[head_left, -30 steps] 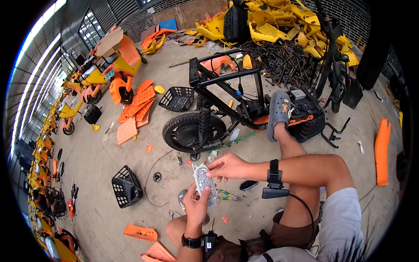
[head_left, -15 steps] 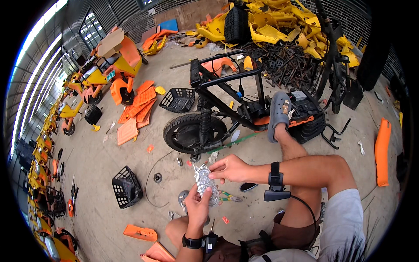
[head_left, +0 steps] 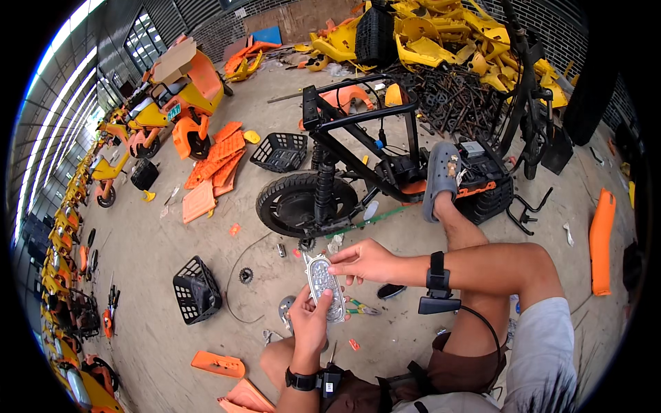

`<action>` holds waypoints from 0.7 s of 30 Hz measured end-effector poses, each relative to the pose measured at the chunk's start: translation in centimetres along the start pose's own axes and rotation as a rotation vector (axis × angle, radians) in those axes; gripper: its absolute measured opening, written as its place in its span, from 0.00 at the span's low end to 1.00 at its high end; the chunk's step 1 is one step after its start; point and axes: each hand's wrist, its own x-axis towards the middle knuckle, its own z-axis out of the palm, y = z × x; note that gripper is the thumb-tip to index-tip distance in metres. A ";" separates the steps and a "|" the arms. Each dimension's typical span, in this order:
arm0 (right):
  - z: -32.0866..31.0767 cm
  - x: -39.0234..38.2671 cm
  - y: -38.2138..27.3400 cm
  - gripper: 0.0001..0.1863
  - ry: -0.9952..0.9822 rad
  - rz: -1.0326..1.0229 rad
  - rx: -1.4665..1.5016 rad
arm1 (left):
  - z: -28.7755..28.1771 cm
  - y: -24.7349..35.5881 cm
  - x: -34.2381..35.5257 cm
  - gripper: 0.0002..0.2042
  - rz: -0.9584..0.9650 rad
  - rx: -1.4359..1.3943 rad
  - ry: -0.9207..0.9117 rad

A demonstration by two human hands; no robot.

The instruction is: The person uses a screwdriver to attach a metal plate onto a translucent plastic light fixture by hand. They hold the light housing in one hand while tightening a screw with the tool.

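An oval, silvery lamp unit with a clear, faceted face (head_left: 326, 281) is held up between my two hands. My left hand (head_left: 310, 316) grips its lower part, thumb pressed on the face. At its upper right edge, the thumb and fingers of my right hand (head_left: 358, 263) pinch the rim. Beyond my hands stands a stripped black scooter frame (head_left: 358, 138) with its rear wheel (head_left: 306, 204). My foot in a grey clog (head_left: 443, 175) rests up against the frame's footboard area. Pliers with green and yellow handles (head_left: 363, 308) lie on the floor just behind the lamp.
Black plastic baskets (head_left: 197, 290) stand on the concrete floor, one farther off (head_left: 279, 151). Orange panels (head_left: 219, 162) lie at left, another (head_left: 603, 242) at right. Yellow body parts (head_left: 441, 41) and dark metal pieces (head_left: 454, 103) are heaped at the back. Yellow-orange scooters (head_left: 175, 110) line the left side.
The lamp unit has turned slightly, so its faceted face shows more clearly. Both hands keep their hold on it and have barely moved. The whole view has shifted a little.
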 end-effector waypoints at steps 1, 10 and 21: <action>0.1 0.1 0.2 0.24 0.015 -0.011 -0.014 | 0.1 0.1 0.0 0.17 -0.003 0.003 -0.001; 1.3 -0.1 0.7 0.20 0.058 -0.077 0.063 | -0.3 -0.4 -0.1 0.15 -0.005 0.010 0.018; 1.1 -0.2 0.2 0.21 0.068 0.025 0.039 | 0.0 0.0 -0.1 0.16 -0.024 -0.031 0.016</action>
